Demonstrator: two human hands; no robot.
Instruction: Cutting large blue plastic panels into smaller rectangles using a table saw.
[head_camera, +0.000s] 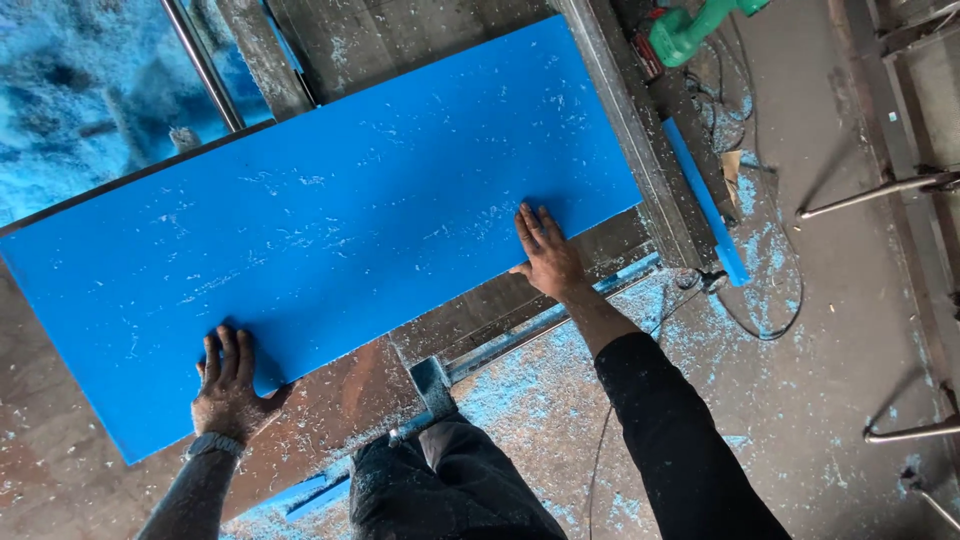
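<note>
I see one blue board (330, 220), long and flat, lying slantwise across a rusty steel table (340, 395), its left end nearer me and its right end farther off. It is speckled all over with pale shavings. Two hands are on it, both mine. My left hand (228, 385) lies flat on the near left corner, fingers spread and pressing down, thumb out over the edge; a watch (212, 444) sits on that wrist. My right hand (545, 255) lies flat on the near edge toward the right end, fingers together and pointing away from me. Neither hand is closed around anything; both are open palms resting on the board.

Beyond the board's right end runs one grey steel rail (640, 140), and just beside it one narrow blue strip (705, 205) lies on the floor. One green power tool (690, 30) sits far right, with a dark cable (760, 320) looping near the strip. One steel tube (205, 65) slants at the far left over a heap of blue shavings (80, 90).

The table edge carries a blue-dusted metal bar (520, 335) close to my dark trousers (450, 485). The floor (830, 330) is bare concrete, strewn with blue chips near the table, and three thin metal legs of some frame show at the right.
</note>
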